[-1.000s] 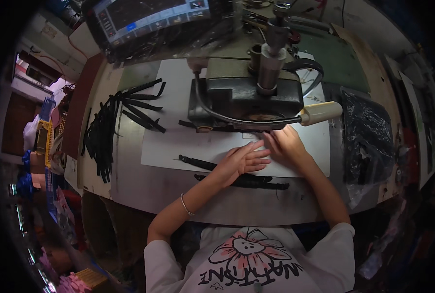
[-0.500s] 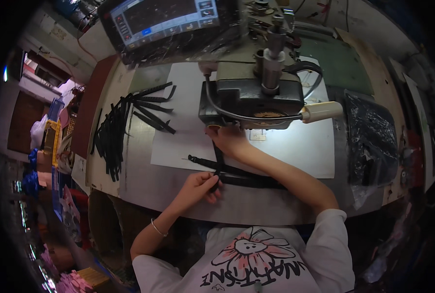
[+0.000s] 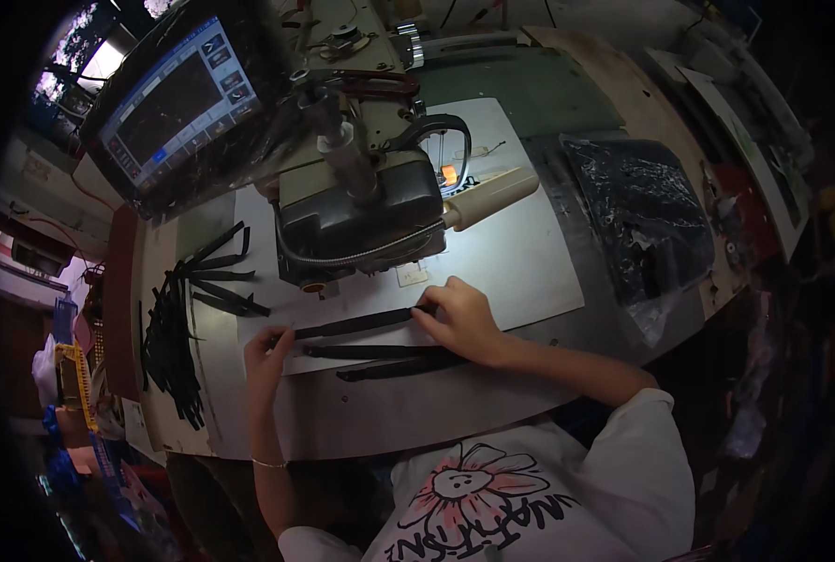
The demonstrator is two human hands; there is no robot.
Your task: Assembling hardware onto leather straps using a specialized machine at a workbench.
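Observation:
A long black strap (image 3: pixel 356 324) lies stretched across the white work surface (image 3: pixel 520 262) in front of an industrial sewing machine (image 3: pixel 361 211). My left hand (image 3: pixel 267 351) pinches its left end and my right hand (image 3: pixel 459 318) grips its right end, near the machine's cream handle (image 3: pixel 487 197). Two more black straps (image 3: pixel 380 361) lie just below, close to the table's near edge.
A pile of black straps (image 3: pixel 178 323) lies at the left of the table. A control screen (image 3: pixel 174 103) stands at the back left. A clear bag of black parts (image 3: pixel 642 220) sits on the right. Shelves with clutter fill the far left.
My view has swung and come closer. My hands have spread apart along one strap, the left to its left end and the right to its right end, pulling it out straight.

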